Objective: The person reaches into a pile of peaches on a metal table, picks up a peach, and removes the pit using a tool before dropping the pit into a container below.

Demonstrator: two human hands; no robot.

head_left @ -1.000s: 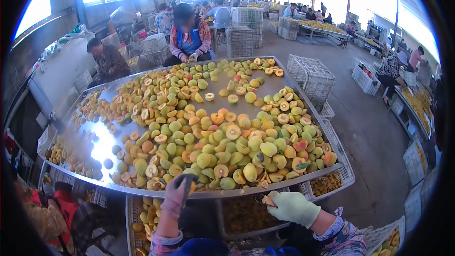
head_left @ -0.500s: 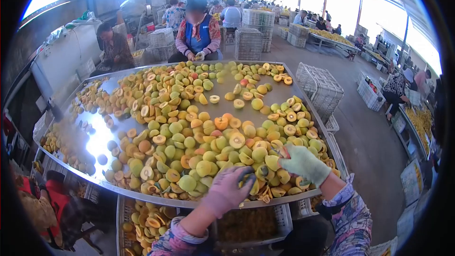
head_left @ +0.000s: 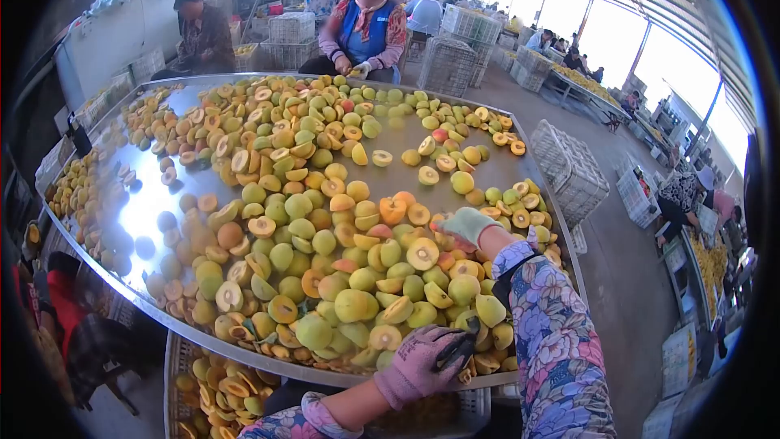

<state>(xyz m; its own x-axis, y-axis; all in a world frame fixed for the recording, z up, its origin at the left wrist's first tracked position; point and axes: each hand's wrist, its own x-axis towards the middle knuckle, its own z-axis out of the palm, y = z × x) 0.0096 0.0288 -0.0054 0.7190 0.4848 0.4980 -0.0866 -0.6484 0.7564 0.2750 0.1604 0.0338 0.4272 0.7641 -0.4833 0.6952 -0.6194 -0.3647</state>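
While the right hand (head_left: pixel 471 228) reached out over the metal table (head_left: pixel 207 340), right of the centre of the frame, its fingers in a pale green glove pointed down among the stone fruit (head_left: pixel 356 306) beside some reddish pieces. The view was too poor there to tell whether they pinched one. The left hand (head_left: pixel 418 366), in a pinkish-purple glove, lay lower in the frame at the near edge of the table, its fingers curled round a dark object (head_left: pixel 457 349) whose tip stuck up beside the fruit.

The stone fruit, yellow-green to orange, covered much of the tabletop, some whole and some in halves with cut faces showing. More halves filled a plastic crate (head_left: pixel 172 374) below the near edge, at the lower left.

Across the table, at the upper centre, a person in a blue vest (head_left: pixel 370 28) held both hands together. Another person in a dark patterned top (head_left: pixel 203 36) sat at the upper left. Pale slatted crates (head_left: pixel 573 179) stood beside the table's right side.
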